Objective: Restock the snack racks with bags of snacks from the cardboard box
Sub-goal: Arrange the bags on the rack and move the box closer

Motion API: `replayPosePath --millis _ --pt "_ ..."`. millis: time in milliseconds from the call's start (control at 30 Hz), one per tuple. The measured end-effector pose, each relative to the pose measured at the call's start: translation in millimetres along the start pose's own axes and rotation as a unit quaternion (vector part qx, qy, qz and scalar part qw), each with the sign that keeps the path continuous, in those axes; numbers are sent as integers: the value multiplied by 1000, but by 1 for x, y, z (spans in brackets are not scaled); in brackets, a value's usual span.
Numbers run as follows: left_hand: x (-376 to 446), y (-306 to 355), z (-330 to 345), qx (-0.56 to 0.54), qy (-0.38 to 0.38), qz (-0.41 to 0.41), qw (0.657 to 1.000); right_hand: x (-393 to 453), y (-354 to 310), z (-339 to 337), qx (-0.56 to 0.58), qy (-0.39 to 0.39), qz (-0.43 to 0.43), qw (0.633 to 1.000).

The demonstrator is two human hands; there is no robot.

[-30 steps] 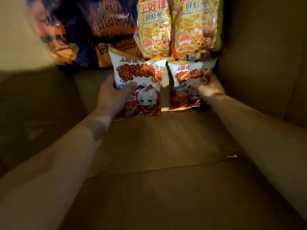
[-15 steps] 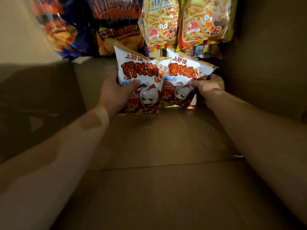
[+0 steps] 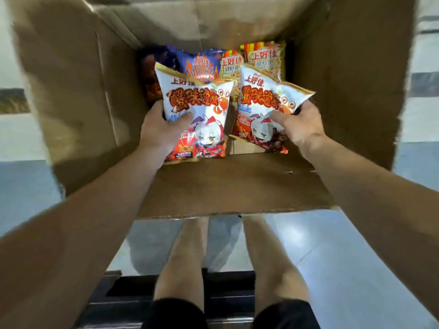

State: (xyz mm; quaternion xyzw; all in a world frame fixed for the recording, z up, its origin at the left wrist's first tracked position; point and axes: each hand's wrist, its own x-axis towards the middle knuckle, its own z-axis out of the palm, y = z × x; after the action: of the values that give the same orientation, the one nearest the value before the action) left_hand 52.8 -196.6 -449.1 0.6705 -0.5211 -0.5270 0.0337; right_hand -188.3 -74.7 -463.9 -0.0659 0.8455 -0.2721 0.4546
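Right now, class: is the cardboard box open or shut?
Open: the cardboard box has its flaps spread, showing snack bags inside.

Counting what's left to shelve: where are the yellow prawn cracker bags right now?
In the head view, the yellow prawn cracker bags stand at the cardboard box's far right end, beside the blue bags.

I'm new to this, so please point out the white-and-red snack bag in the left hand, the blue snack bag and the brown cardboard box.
White-and-red snack bag [image 3: 197, 108], head view: its red lettering.
Blue snack bag [image 3: 202, 65], head view: upper front.
Brown cardboard box [image 3: 78, 96], head view: left inner wall.
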Motion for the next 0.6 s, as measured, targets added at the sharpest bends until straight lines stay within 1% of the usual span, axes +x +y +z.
replayPosePath --millis 133,233,367,467,600 --pt "-64 56 -65 -27 7 33 999 -98 -65 -42 88 -24 -28 995" --pt "-114 90 -111 -14 27 76 997 -167 -102 -68 129 -35 -61 989" --pt "-180 117 -168 -10 46 114 992 -250 -136 -88 140 -49 -104 983" --pt "-230 126 -204 -21 79 138 987 -301 -150 -98 135 -41 -155 978" --pt "-300 124 -240 -94 94 167 977 -369 -162 -107 125 -55 -219 966"
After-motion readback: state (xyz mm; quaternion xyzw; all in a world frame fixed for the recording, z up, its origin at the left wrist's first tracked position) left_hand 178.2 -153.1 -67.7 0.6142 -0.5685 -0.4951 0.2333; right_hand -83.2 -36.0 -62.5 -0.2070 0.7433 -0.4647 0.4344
